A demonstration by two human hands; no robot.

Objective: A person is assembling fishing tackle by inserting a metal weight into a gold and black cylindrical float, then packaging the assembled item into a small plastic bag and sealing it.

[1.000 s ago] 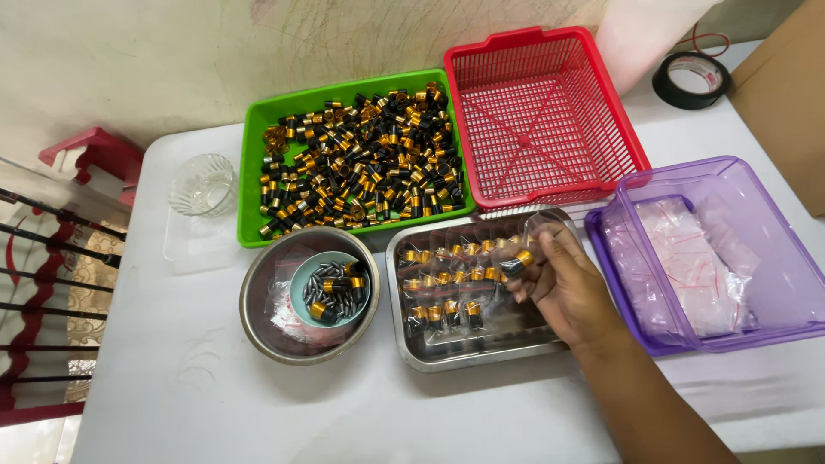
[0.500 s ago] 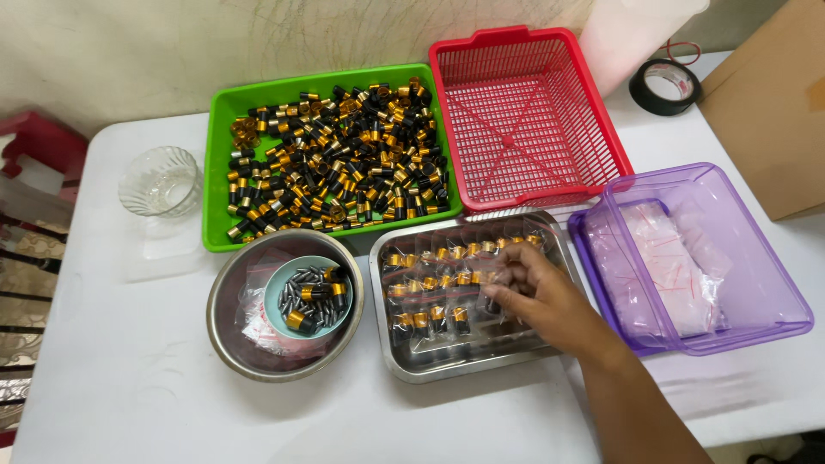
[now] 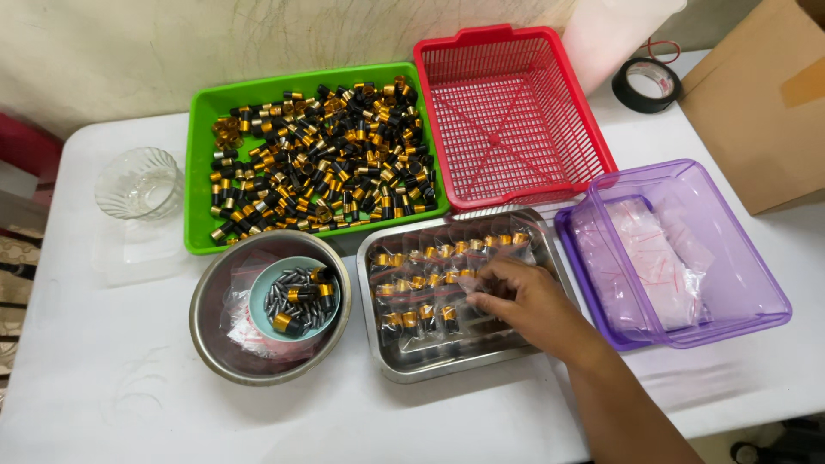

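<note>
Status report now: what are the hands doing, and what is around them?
Right hand flat on small bagged parts in steel tray. Left hand not in view. Purple bin beside it.

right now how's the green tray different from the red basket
The green tray has solid walls and is heaped with small black-and-gold cylindrical parts; the red basket is mesh all over and holds nothing. The green tray lies left of the red basket. Both are rectangular plastic, side by side at the table's far edge, untouched by the right hand.
</note>
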